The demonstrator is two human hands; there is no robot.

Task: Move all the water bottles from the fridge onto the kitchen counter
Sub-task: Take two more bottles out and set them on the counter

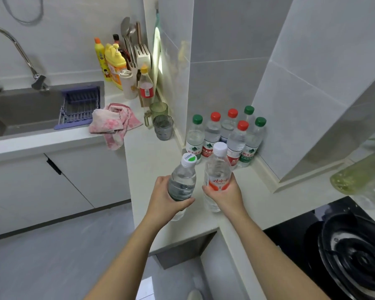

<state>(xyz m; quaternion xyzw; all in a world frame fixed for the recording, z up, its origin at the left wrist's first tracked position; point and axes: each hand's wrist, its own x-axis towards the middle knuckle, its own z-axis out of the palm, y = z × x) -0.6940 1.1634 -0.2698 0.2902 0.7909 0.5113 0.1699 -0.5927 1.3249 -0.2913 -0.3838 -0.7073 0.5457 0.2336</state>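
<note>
Both hands were loaded. Left hand (162, 198) had its fingers (185, 202) curled round the left bottle (183, 180), which was tilted with its cap leaning away and right. Right hand (225, 194) gripped the right bottle (217, 169) at its orange label, near upright. Both bottles were over the desk (152, 152), just short of the six-bottle cluster (225, 135) in the corner beyond the fingers. Couldn't tell if either base had touched down. Fridge not in view.

Risks, as judged:
- Left bottle's base hung close to the desk's front edge, below the fingers. Released there while tilted, it would likely tip or roll to the floor.
- Cluster was packed tight just past the right fingers. Shoving a new bottle in could topple its neighbours like dominoes.
- The held bottles were nearly touching. Setting both down at once could knock them together and loosen a grip.
- Fridge-cold plastic may have been wet, so a slip was plausible.
- Two cups (163, 127) stood beyond and left of the left fingers. A wide swing could clip them.
</note>
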